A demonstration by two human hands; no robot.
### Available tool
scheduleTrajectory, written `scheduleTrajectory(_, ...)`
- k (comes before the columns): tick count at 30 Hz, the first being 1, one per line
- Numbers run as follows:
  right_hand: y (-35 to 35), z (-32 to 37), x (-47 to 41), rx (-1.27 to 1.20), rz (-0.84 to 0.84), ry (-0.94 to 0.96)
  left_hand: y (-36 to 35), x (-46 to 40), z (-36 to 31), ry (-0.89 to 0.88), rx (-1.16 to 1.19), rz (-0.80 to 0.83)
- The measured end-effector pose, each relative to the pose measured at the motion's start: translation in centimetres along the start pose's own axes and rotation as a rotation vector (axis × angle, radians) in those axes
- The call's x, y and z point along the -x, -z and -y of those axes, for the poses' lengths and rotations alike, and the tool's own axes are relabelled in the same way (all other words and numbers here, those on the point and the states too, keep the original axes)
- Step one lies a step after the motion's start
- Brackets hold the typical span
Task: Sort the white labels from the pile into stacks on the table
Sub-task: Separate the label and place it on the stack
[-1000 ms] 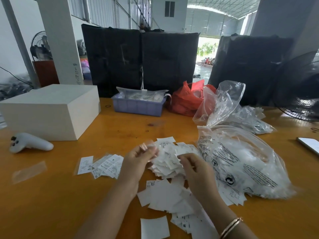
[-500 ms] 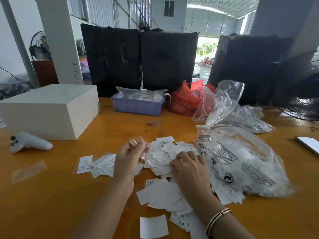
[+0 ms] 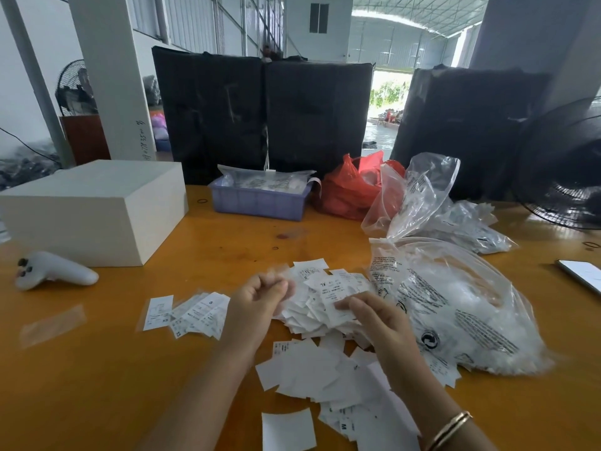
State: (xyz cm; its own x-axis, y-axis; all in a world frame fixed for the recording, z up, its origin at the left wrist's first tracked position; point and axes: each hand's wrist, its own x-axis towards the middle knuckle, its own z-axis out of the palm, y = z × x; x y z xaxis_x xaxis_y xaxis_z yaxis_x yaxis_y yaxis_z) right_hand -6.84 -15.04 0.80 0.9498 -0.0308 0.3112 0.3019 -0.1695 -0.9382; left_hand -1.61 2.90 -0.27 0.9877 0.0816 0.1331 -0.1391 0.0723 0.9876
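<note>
Labels are thin paper-like slips: near weightless, floppy, and they likely slide over each other and shift in any draught. The main pile sits mid-desk, just left of the big clear bag and touching it. More loose slips spread toward the near edge, mostly blank side up. A small fanned stack lies left of the pile, well apart from it, with "S" and "XS" prints showing.

Right hand: fingers pinched on the lower end of one label marked "XL", lifted slightly off the pile top. Left hand: fingers curled in together over the pile's left edge. Motion blur there, so whether they pinch a slip cannot be told.

Handling judgement: take one slip by a corner or short edge, thumb against fingertip. A flat press probably drags several at once. Light pinch is enough; hard pinch creases. Peel sideways off the heap, since overlapped slips likely cling. Set down flat on the matching stack and square it, or the fan keeps spreading.

Risk: the bag's loose film beside the pile can sweep labels if bumped.
</note>
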Motion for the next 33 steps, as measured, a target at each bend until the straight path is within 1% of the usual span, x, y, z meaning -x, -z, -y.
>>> scheduleTrajectory(4,-0.2,-0.6,-0.3,0.034,-0.060,-0.047,0.0,0.1,0.0,-0.019,-0.068,0.094)
scheduleTrajectory(7,-0.2,-0.7,-0.3,0.028,-0.070,-0.092,0.0,0.2,0.1,-0.053,-0.134,0.163)
scheduleTrajectory(12,-0.3,-0.3,-0.3,-0.192,-0.080,-0.180,-0.2,0.5,-0.1,-0.082,-0.217,0.271)
scheduleTrajectory(14,-0.1,-0.1,-0.3,-0.233,-0.118,-0.190,-0.2,0.6,-0.2,-0.088,-0.223,0.284)
scheduleTrajectory(20,0.8,0.0,-0.7,-0.249,-0.207,-0.159,0.0,0.5,-0.2,-0.128,-0.261,0.315)
scheduleTrajectory(26,0.9,0.0,-0.6,-0.251,-0.198,-0.128,-0.2,0.6,0.1,-0.178,-0.338,0.366)
scheduleTrajectory(33,0.3,0.2,-0.5,-0.261,-0.179,-0.126,-0.3,0.6,0.2,-0.186,-0.366,0.340)
